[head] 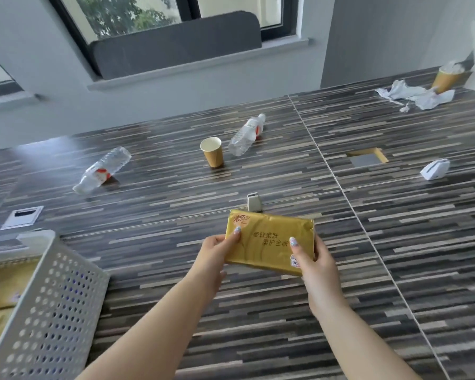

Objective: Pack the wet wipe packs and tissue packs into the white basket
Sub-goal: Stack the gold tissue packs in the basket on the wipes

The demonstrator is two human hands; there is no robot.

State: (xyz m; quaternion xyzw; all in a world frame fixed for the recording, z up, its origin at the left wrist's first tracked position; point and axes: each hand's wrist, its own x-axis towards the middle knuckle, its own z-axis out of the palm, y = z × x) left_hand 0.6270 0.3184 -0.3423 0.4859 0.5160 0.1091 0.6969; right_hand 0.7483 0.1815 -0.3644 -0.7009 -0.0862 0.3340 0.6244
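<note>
while both hands' fingers (236, 233) clasp the gold tissue pack (269, 242) by its short ends, the white basket (52, 297) waits at the surface's near-left corner, nearer the left hand (217, 250).

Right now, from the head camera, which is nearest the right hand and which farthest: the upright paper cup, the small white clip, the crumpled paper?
From the right hand:
1. White clip, just beyond the tissue pack.
2. Upright paper cup, farther back, mid-table.
3. Crumpled paper, far right corner.
</note>
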